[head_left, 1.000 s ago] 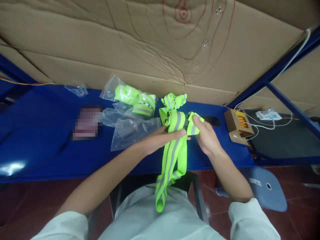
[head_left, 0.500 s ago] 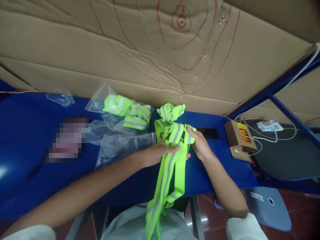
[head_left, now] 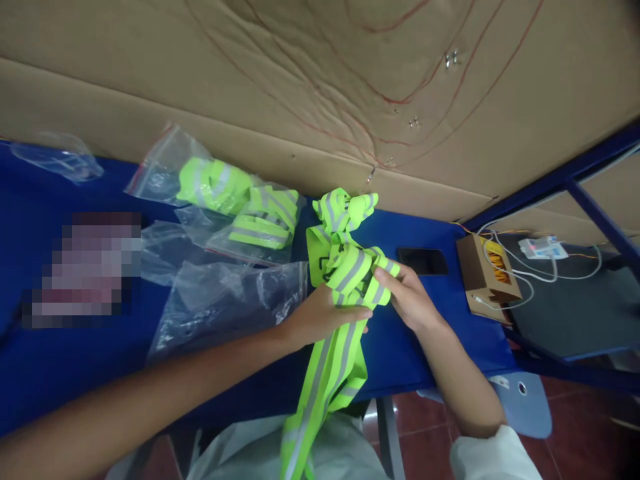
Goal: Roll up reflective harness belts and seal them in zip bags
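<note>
A bundle of neon yellow-green straps with grey reflective stripes (head_left: 345, 333) hangs from both hands over the table's front edge and down onto the lap. My left hand (head_left: 325, 317) is closed around the straps, thumb across the front. On the right side of the bundle, my right hand (head_left: 407, 293) pinches a folded loop between thumb and fingers. Just behind the hands lies a bunched end of similar strap (head_left: 345, 210). To the left are two clear bags with folded yellow-green straps, one at the back (head_left: 215, 185) and one nearer (head_left: 265, 219).
Flattened clear bags (head_left: 225, 300) lie on the blue table (head_left: 390, 360) at left, beside a blurred-out item (head_left: 90, 267). A black phone (head_left: 424, 261) and an open cardboard box (head_left: 487, 277) are at right, near white cables. A cardboard wall (head_left: 250, 87) stands behind.
The view has shifted, moving the bags leftward in the picture. The strap loops at my hands have changed shape, with a fuller fold now near my left hand; both hands keep hold.
</note>
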Motion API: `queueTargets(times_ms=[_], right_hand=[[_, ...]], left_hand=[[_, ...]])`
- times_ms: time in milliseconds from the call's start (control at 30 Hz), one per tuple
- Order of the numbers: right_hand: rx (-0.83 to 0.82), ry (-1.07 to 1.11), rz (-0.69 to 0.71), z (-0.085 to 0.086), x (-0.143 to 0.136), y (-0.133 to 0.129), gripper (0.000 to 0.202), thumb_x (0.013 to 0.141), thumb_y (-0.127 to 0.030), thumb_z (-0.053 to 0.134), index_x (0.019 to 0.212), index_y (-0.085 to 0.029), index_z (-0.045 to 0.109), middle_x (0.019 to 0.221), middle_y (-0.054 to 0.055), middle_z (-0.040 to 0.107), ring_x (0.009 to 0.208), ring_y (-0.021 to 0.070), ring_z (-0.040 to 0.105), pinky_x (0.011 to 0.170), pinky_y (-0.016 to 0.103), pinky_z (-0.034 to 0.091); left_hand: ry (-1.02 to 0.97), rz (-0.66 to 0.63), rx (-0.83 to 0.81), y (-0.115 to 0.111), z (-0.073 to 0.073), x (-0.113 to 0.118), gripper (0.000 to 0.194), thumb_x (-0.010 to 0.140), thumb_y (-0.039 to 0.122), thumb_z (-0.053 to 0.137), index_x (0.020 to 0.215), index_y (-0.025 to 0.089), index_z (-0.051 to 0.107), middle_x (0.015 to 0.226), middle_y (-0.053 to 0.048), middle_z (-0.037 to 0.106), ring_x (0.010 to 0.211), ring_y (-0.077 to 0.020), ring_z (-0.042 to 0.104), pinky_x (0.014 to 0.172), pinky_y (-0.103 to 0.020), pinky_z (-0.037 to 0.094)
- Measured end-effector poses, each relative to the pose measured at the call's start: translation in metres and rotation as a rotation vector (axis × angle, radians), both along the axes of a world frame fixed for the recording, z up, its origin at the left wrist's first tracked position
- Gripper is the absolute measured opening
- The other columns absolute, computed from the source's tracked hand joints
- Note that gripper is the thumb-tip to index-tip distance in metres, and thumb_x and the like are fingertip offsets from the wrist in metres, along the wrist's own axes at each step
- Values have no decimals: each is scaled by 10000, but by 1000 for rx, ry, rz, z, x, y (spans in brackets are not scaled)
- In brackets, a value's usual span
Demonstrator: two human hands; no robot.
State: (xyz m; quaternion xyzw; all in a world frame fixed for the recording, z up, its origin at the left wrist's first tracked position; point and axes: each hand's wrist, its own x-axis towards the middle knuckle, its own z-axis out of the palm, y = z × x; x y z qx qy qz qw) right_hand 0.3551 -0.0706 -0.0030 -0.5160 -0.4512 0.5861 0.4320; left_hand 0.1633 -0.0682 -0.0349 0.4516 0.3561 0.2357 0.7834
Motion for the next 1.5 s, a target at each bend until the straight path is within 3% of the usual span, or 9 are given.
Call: queueTargets(times_ms=[200,400,667,900,1033,1167,1267,1367,1500], right_hand=[[119,-8,-48,2,4,0,329,827,-439,831,1029,-197,736,886,14,721,733,149,633,679,263,530],[107,25,-45,3,3,0,364,862,-470,783,1109,-219,692,772,-11,665,553,125,551,524,264,488],[280,-239,-128,8,2,-4,379,843,-512,783,1106,-243,734,997,38,740,847,208,665,692,301,549],[354,-311,-218,11,-6,-12,328,888,-481,740,1096,-227,728,1002,38,765,848,213,694,734,311,569],[502,-481,-279,6,-5,-16,295,917,-460,711,1137,-263,720,1036,56,765,900,253,721,765,365,598],[874,-701,-141,-5,6,-18,283,942,-424,686,1190,-296,736,1170,85,762,1079,307,719,932,481,598],[1020,-808,17,-7,14,-16,330,998,-408,607,1297,-314,710,1300,77,729,1207,293,686,1033,496,574],[997,-815,189,-1,16,-12,463,1057,-367,499,1516,-308,527,1503,73,593,1400,257,560,1172,476,487],[805,-696,417,13,17,-7,596,1074,-232,403,1645,-317,257,1709,43,273,1589,219,251,1294,480,295]], left_hand=[[33,5,34,-2,19,-3,331,795,431,831,984,171,749,862,-76,782,789,-265,743,750,-369,579],[-138,-80,-122,-1,30,-8,719,738,720,777,1168,144,739,1198,-182,755,1194,-375,677,1066,-481,492],[-312,-125,-328,3,25,-12,926,777,886,545,1407,212,620,1315,-170,714,1236,-366,666,984,-433,546],[-304,-36,-385,-6,42,-11,676,778,642,792,1262,182,683,1108,-155,786,1056,-321,740,919,-403,569],[-370,-48,-417,-5,48,-12,872,712,866,660,1241,175,706,1186,-163,764,1154,-336,707,1012,-407,542],[-443,67,-434,0,61,-8,907,685,879,664,1330,242,638,1104,-103,783,1065,-339,739,990,-454,566],[-401,150,-494,6,67,-7,710,767,615,812,1351,267,609,1094,-64,784,968,-327,766,963,-485,590],[-329,171,-502,13,65,-9,541,778,291,822,1286,213,653,1057,-61,791,911,-311,778,961,-468,597],[-247,64,-509,18,59,-10,378,834,273,750,1183,134,712,945,-112,794,900,-303,779,938,-433,601]])
